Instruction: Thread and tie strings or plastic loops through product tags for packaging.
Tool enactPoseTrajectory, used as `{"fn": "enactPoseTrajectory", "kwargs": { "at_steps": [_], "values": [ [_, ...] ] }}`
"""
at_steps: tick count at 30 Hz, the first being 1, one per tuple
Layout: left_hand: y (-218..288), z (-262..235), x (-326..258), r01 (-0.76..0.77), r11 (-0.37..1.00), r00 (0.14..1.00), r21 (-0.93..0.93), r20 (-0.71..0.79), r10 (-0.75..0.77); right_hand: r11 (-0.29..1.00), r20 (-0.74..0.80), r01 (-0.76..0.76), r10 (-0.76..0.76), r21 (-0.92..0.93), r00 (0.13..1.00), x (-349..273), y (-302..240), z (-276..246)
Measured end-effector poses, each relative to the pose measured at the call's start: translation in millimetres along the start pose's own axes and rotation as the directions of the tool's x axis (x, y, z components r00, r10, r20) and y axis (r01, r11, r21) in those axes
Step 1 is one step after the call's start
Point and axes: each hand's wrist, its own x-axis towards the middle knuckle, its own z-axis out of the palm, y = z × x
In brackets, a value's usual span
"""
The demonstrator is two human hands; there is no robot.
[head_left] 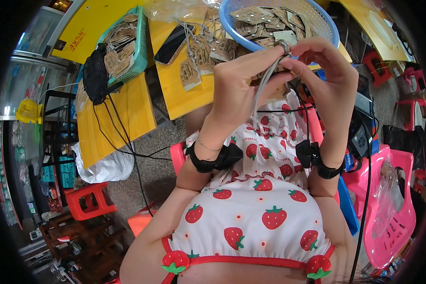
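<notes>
My left hand (239, 78) is closed round a looped grey cord (265, 83) that hangs down past its palm. With thumb and fingertips, my right hand (329, 68) pinches the cord's upper end, meeting the left fingers just in front of the blue basket. Part of a brown card tag shows below my fingers; whether the cord runs through it is hidden. Left of my hands lies a pile of brown card tags (201, 54) with grey cords on the yellow table (175, 102). A black strap is on each wrist.
A blue plastic basket (232, 28) full of tags stands at the table's far side. Beside a dark phone (174, 45), a green basket (139, 47) holds more tags, with a black bag (95, 75) against it. Black cables hang at the left. Pink chair (388, 208) at right.
</notes>
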Motion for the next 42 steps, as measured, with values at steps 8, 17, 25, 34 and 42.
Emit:
{"fn": "enactPoseTrajectory", "kwargs": {
  "at_steps": [8,17,25,34,42],
  "values": [
    [-2,3,2,-0.056,0.997,0.998,0.050,0.022,0.055,0.969,-0.046,-0.184,0.194,0.164,0.980,0,5,8],
    [-1,-18,5,0.224,0.959,0.973,-0.173,0.101,-0.209,0.850,0.148,-0.418,0.391,0.320,0.908,-3,11,10],
    [6,-21,8,0.304,0.938,0.950,-0.168,-0.027,-0.313,0.864,0.172,-0.300,0.250,0.404,0.953,-4,13,19],
    [11,-17,5,0.281,0.959,0.954,-0.029,0.121,-0.276,0.946,0.082,-0.290,0.281,0.143,0.956,-2,19,10],
    [6,-30,9,0.396,0.865,0.910,-0.308,0.006,-0.414,0.866,0.183,-0.294,0.238,0.405,0.954,-6,15,20]
  ]
}}
